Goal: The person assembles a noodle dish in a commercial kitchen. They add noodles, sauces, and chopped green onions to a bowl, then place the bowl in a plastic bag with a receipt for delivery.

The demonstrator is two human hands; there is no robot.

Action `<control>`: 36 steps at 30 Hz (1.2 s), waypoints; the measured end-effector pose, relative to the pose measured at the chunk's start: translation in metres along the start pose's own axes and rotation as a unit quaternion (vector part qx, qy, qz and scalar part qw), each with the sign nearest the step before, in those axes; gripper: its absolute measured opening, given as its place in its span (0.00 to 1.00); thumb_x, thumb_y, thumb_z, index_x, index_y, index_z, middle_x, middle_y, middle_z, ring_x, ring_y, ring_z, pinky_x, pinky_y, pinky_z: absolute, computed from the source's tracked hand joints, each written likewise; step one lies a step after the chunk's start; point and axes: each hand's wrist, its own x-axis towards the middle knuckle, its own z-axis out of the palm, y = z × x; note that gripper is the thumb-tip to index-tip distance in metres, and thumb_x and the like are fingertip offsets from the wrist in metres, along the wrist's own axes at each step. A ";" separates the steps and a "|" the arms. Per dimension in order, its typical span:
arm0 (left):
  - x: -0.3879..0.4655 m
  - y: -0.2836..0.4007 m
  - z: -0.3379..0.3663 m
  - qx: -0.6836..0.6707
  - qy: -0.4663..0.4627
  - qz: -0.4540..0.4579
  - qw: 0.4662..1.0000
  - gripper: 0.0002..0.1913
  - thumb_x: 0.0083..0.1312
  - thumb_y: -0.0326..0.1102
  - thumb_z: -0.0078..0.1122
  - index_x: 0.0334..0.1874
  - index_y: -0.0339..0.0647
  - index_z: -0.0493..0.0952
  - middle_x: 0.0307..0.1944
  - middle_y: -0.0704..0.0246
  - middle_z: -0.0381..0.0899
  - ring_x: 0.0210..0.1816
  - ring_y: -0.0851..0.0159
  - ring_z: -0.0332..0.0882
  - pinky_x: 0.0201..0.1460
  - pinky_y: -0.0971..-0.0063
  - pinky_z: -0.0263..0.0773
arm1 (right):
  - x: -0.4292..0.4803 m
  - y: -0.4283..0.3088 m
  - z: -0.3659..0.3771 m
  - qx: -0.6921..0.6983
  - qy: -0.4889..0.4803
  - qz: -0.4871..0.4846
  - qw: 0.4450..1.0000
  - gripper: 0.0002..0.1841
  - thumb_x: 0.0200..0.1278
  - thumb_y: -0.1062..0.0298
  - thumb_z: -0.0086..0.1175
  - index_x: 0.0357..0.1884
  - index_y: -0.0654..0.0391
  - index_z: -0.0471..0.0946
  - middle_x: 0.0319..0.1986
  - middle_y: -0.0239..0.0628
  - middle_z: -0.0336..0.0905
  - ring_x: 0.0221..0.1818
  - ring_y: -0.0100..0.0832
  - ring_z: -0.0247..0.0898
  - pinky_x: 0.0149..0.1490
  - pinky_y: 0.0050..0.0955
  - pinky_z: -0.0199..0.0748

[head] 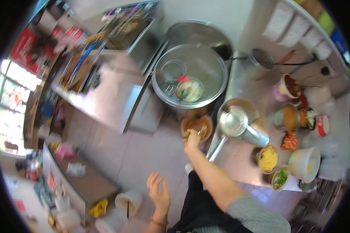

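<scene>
My right hand (192, 140) reaches forward with its fingers closed around a small green item (186, 135), too blurred to name. It is over the near edge of a brown bucket (186, 121) on the floor, which holds brownish contents. Beyond the bucket stands a large steel stockpot (221, 90) of cloudy liquid. Two round baskets hang in it; one strainer basket (189, 90) contains pale food with some green. My left hand (159, 189) is raised above the floor with fingers apart, and nothing is in it.
On the steel counter to the right are a steel pan (252, 103) with a large ladle (233, 122), a bowl of yellow food (269, 158), a bowl of chopped greens (280, 177) and a white tub (302, 164). A steel worktop (113, 96) juts out at left.
</scene>
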 end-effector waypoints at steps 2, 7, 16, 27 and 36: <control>0.015 0.005 0.029 -0.041 -0.025 0.000 0.999 0.16 0.60 0.21 0.60 0.52 0.32 0.78 0.65 0.50 0.70 0.72 0.43 0.59 0.73 0.51 0.55 | 0.076 -0.011 -0.034 -0.184 0.187 -0.155 0.953 0.23 0.69 0.49 0.52 0.54 0.57 0.69 0.49 0.50 0.71 0.49 0.40 0.70 0.46 0.40 0.71; 0.021 -0.010 0.025 -0.041 0.131 0.096 0.986 0.29 0.66 0.37 0.60 0.68 0.33 0.66 0.72 0.47 0.59 0.74 0.40 0.54 0.75 0.51 0.50 | -0.024 0.032 -0.010 -0.403 -0.070 -0.008 0.912 0.54 0.67 0.38 0.51 0.79 0.61 0.33 0.79 0.53 0.24 0.81 0.48 0.22 0.79 0.46 0.34; -0.013 -0.166 0.004 -0.639 0.074 -0.481 0.595 0.27 0.73 0.49 0.54 0.68 0.43 0.67 0.66 0.64 0.72 0.68 0.62 0.66 0.69 0.62 0.63 | -0.167 0.103 0.013 -0.533 -0.572 -0.211 0.587 0.31 0.72 0.54 0.51 0.72 0.58 0.64 0.71 0.52 0.60 0.73 0.52 0.56 0.73 0.48 0.53; 0.250 -0.529 -0.224 -0.352 0.210 -0.326 0.852 0.26 0.69 0.40 0.63 0.66 0.36 0.70 0.69 0.57 0.68 0.73 0.60 0.62 0.71 0.65 0.62 | -0.047 0.324 0.161 -0.666 -0.548 -0.092 0.497 0.25 0.64 0.60 0.61 0.60 0.62 0.75 0.53 0.51 0.80 0.54 0.46 0.77 0.59 0.38 0.74; 0.602 -0.784 -0.337 -0.308 0.160 -0.343 0.873 0.43 0.69 0.60 0.57 0.76 0.36 0.56 0.77 0.54 0.55 0.77 0.54 0.53 0.77 0.62 0.53 | -0.028 0.444 0.296 -0.684 -0.419 0.005 0.597 0.21 0.74 0.60 0.50 0.64 0.58 0.73 0.50 0.44 0.82 0.50 0.34 0.77 0.57 0.33 0.74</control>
